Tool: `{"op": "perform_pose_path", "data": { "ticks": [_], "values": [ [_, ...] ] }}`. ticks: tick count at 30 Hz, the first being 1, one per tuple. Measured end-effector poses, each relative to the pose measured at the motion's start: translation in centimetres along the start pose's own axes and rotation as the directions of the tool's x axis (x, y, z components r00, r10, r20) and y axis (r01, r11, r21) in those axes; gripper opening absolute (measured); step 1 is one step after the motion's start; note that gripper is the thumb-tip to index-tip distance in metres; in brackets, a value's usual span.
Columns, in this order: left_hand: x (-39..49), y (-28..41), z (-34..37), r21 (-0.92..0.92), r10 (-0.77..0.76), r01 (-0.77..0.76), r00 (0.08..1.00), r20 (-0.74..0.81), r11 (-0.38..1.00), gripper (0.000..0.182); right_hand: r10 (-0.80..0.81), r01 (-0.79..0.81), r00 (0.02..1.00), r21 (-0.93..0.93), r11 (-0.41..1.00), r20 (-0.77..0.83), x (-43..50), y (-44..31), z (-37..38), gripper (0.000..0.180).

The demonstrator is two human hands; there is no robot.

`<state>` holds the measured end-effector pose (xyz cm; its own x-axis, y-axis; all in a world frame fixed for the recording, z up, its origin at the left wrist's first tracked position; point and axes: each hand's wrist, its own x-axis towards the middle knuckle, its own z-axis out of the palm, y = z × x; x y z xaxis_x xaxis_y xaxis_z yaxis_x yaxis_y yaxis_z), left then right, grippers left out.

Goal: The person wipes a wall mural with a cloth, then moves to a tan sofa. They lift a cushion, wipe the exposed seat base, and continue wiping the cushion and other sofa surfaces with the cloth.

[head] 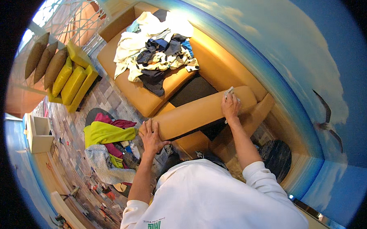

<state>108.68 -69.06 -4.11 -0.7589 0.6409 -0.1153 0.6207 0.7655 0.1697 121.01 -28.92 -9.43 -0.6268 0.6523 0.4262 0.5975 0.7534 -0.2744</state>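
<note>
A tan leather-look sofa cushion (192, 112) stands raised on its edge in front of me, above a dark opening in the sofa base (194, 88). My left hand (151, 136) rests with spread fingers on the cushion's left end and holds nothing else. Near the cushion's right end, my right hand (231, 107) is closed on a crumpled pale cloth (229, 91), pressed against the cushion. Its underside is mostly hidden from view.
Clothes (160, 48) are heaped on the sofa seat (131, 95). More garments (108, 132) lie at the left, by my left arm. Beyond are a yellow-green armchair (76, 85) with brown cushions (55, 69) and a white box-like unit (40, 137). A dark round stool (276, 159) stands right.
</note>
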Motion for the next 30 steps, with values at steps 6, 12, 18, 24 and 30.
{"op": "perform_pose_path", "data": {
  "ticks": [6,12,18,24,30],
  "values": [
    [0.8,0.2,1.0,-0.086,-0.002,-0.003,0.999,-0.054,0.996,0.125,-0.119,0.121,0.983,-0.005,0.993,0.139,-2.9,-7.2,0.7,0.024],
    [-0.3,-0.8,2.2,-0.082,-0.026,0.021,0.997,-0.066,0.996,0.125,-0.359,0.318,0.882,0.176,0.932,0.305,-7.2,-17.6,1.6,0.035],
    [-0.1,-0.9,3.4,-0.053,-0.047,0.04,0.989,-0.14,0.998,0.121,-0.529,0.425,0.785,0.341,0.838,0.322,-11.1,-25.7,2.1,0.029],
    [0.2,-0.2,1.5,-0.131,-0.086,0.083,0.996,-0.019,0.988,0.126,-0.488,0.419,0.831,0.276,0.865,0.266,-9.2,-22.4,2.4,0.026],
    [1.1,1.4,0.2,-0.083,-0.117,0.123,0.99,0.075,0.989,0.125,-0.289,0.273,0.943,0.113,0.955,0.162,-2.9,-9.0,1.6,0.028]
  ]
}}
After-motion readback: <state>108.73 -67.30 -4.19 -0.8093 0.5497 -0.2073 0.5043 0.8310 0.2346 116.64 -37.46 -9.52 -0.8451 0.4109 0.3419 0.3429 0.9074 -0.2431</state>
